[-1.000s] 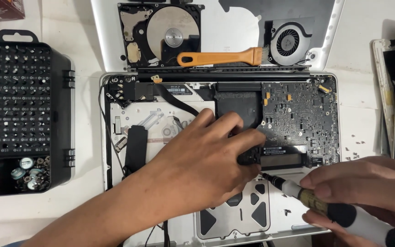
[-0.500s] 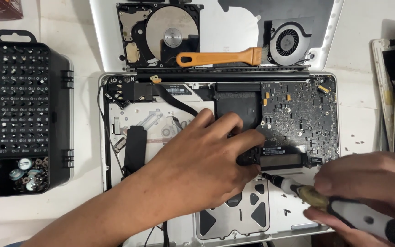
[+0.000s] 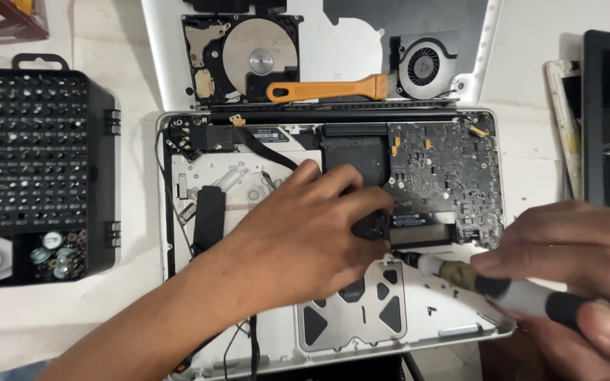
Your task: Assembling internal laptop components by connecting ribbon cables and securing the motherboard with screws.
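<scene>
Our right hand [image 3: 573,271] clenched around the screwdriver [image 3: 488,286], tip set at the lower edge of the logic board [image 3: 443,173], our left hand [image 3: 312,233] pinching a small black part just left of that board, orange-handled brush [image 3: 326,89] above it, bit case [image 3: 33,162] well apart to its left.

An electronics repair workbench is shown. An opened laptop [image 3: 333,233] with its circuit board uncovered is laid on a white table [image 3: 135,127]. Left of the laptop, a black case of screwdriver bits [image 3: 33,166] is placed. Just above the laptop, a removed hard drive [image 3: 245,56], a cooling fan [image 3: 425,67] and an orange-handled brush [image 3: 330,89] are laid.
</scene>
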